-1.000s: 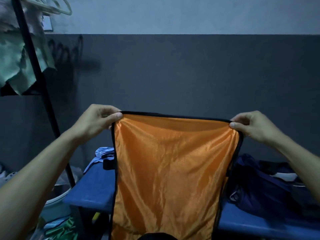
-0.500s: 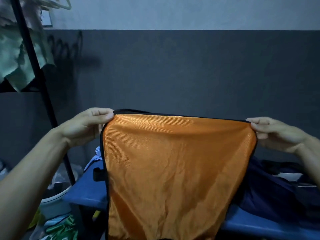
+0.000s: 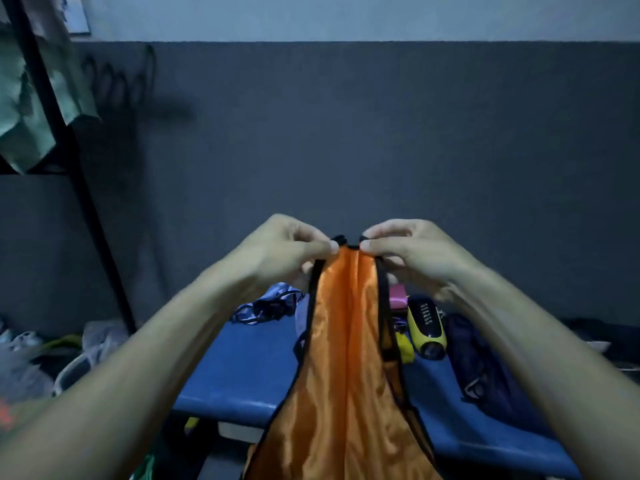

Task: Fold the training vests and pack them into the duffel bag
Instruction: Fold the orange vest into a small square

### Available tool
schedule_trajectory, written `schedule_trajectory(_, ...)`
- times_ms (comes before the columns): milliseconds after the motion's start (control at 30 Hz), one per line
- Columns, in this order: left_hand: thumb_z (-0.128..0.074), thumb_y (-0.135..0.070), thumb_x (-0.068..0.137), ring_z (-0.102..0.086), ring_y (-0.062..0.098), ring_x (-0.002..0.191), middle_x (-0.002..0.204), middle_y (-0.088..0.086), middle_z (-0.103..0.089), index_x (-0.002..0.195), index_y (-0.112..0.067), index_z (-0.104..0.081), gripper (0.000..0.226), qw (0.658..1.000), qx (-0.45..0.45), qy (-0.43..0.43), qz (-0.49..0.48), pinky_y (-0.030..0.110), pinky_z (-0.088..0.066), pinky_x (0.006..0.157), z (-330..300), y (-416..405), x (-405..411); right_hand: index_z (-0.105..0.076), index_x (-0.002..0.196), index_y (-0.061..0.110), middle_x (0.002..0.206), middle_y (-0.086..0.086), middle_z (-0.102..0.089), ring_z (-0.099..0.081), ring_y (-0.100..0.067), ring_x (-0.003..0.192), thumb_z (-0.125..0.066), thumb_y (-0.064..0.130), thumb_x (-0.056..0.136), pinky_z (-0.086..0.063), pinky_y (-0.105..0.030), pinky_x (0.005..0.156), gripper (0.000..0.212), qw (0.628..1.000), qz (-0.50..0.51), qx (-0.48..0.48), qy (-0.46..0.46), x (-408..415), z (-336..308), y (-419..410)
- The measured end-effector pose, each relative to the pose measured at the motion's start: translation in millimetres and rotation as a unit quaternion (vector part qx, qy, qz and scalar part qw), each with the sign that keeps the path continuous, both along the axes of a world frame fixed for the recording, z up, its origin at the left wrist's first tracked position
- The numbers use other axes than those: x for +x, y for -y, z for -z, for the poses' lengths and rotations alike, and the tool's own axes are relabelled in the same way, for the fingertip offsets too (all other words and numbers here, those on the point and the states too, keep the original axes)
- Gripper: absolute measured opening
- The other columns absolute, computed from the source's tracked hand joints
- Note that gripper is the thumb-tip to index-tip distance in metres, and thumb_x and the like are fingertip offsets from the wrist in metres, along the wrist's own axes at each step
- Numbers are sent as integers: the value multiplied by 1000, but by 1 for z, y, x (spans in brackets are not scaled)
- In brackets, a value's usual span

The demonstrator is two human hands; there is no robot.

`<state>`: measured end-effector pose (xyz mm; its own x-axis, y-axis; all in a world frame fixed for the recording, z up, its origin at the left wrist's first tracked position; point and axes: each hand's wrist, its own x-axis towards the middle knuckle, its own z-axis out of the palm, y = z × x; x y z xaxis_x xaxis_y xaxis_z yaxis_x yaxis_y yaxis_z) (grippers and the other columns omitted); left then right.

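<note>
An orange training vest (image 3: pixel 346 368) with black trim hangs in the air in front of me, doubled lengthwise with a crease down its middle. My left hand (image 3: pixel 284 251) pinches one top corner and my right hand (image 3: pixel 405 251) pinches the other. The two corners sit almost together at the top. The vest's lower end runs out of the bottom of the frame. A dark navy duffel bag (image 3: pixel 485 368) lies on the right side of the blue table (image 3: pixel 242 372), partly hidden by my right forearm.
A yellow and black gadget (image 3: pixel 427 329), a pink item (image 3: pixel 398 299) and a bundle of pale cloth with black straps (image 3: pixel 266 306) lie on the table. A black rack pole (image 3: pixel 69 161) with hanging green cloth stands left. Clutter covers the floor at lower left.
My hands came together from wide apart, bringing the vest's two top corners close, so the spread vest now hangs folded in half lengthwise. The table items behind it came into view.
</note>
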<state>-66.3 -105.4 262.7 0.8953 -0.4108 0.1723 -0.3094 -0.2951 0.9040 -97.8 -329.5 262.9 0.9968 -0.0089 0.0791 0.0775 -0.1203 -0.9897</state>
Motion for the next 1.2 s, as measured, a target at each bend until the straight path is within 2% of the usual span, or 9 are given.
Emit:
schedule_trajectory(67, -72, -23, 94, -57, 25, 66, 71, 16, -56, 80, -8, -78, 21, 1000, 1, 6, 7, 36, -57, 68, -1, 10, -5, -68, 105, 6, 87, -16, -71, -68, -23, 72, -79, 4, 86, -58, -34, 57, 23, 1000, 14, -8, 20, -1, 0, -14)
schedule_trajectory(200, -71, -25, 95, -67, 21, 67, 73, 10, -71, 78, -11, -78, 23, 999, 24, 36, -26, 47, -64, 75, 1, 15, -2, -65, 107, 4, 87, -21, -73, -71, -25, 72, -76, 1, 87, -62, -39, 59, 23, 999, 31, -1, 33, -1, 2, -26)
schedule_trajectory(333, -70, -28, 95, -76, 18, 68, 73, 1, -77, 80, -19, -80, 21, 993, 49, 83, -67, 38, -64, 72, 3, 20, -9, -65, 108, -1, 89, -21, -71, -73, -26, 71, -74, -2, 89, -64, -44, 63, 22, 998, 49, -12, 27, -2, 4, -34)
schedule_trajectory(467, -70, -30, 96, -72, 13, 58, 68, -3, -75, 79, -22, -80, 21, 984, 77, 128, -98, 26, -57, 56, 2, 22, -12, -65, 107, -2, 85, -16, -68, -72, -22, 67, -72, -4, 89, -64, -42, 61, 19, 998, 58, -12, 29, -1, 4, -36)
schedule_trajectory(600, -69, -31, 97, -72, 16, 54, 65, -4, -74, 79, -23, -80, 22, 980, 96, 145, -99, 30, -61, 56, 0, 22, -14, -65, 107, -1, 88, -18, -71, -75, -26, 73, -72, -5, 89, -65, -45, 65, 19, 997, 62, -14, 37, -3, 3, -40)
schedule_trajectory(800, -60, -27, 102, -77, 22, 66, 71, 7, -77, 86, -17, -79, 27, 989, 114, 80, -57, 39, -65, 72, -3, 21, -13, -67, 107, 4, 96, -28, -73, -76, -40, 83, -75, -1, 88, -63, -57, 74, 21, 994, 78, -61, 48, -2, 3, -43)
schedule_trajectory(967, -51, -18, 105, -77, 21, 69, 74, 9, -77, 88, -10, -77, 31, 988, 142, 54, -33, 36, -65, 73, -6, 22, -16, -68, 106, 7, 89, -25, -75, -75, -45, 79, -74, 2, 87, -61, -62, 73, 21, 991, 63, -112, 46, -1, -1, -41)
schedule_trajectory(1100, -42, -9, 105, -77, 33, 82, 88, 24, -76, 104, 5, -74, 35, 996, 74, -49, 33, 43, -64, 82, -6, 19, -16, -68, 105, 11, 79, -18, -75, -76, -39, 74, -80, 11, 82, -63, -58, 71, 27, 983, 46, -175, 42, -5, -10, -40)
schedule_trajectory(1200, -30, 0, 100, -74, 40, 96, 99, 29, -74, 114, 11, -67, 41, 988, -9, -124, 86, 46, -60, 92, -7, 18, -18, -69, 107, 17, 81, -10, -77, -77, -25, 72, -85, 24, 77, -65, -44, 72, 35, 957, 64, -276, 59, -9, -16, -39)
